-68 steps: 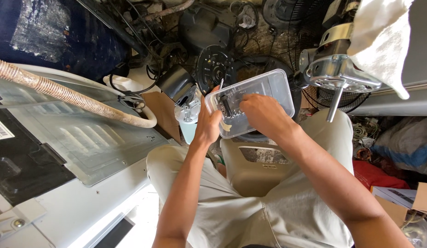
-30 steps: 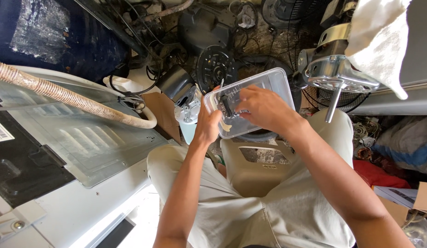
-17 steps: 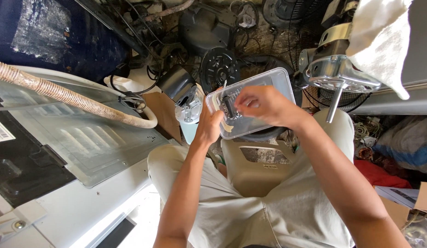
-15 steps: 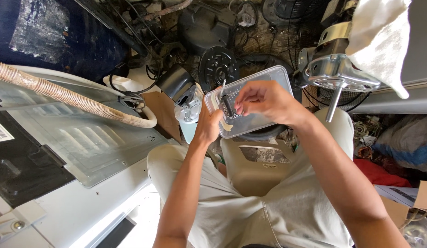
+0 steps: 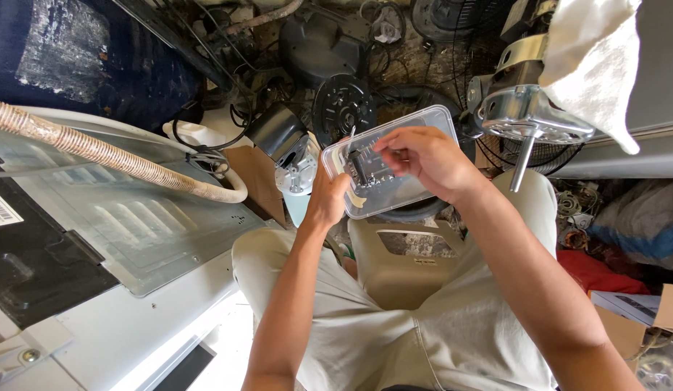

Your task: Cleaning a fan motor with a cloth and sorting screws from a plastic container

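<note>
Container: clear plastic container [image 5: 405, 170], rectangular, held up above the person's lap and tilted so its open face turns toward the camera, which lets the fingers reach in and the contents be seen.
Contents: small dark metal parts [image 5: 359, 165] lie near the container's left end, just under the right fingertips; what they are is too small to tell.
Left hand: left hand [image 5: 327, 199] closed on the container's lower left edge, thumb over the rim, acting as the support from beneath so the other hand is free to pick.
Right hand: right hand [image 5: 423, 158] lies across the container's top, fingers drawn narrow in a pinch at the small parts; whether it has one between the fingertips cannot be told.
Below the hands: beige plastic housing [image 5: 405, 264] sits between the knees, directly under the container, so anything dropped would fall onto it.
Right of the right hand: shiny fan motor [image 5: 528, 116] with its shaft pointing down, a white cloth [image 5: 593, 61] draped over it.
Left of the left hand: ribbed hose [image 5: 112, 156] running across a grey appliance panel [image 5: 155, 232].
Beyond the hands: black fan parts [image 5: 343, 105] and loose cables on the floor.
</note>
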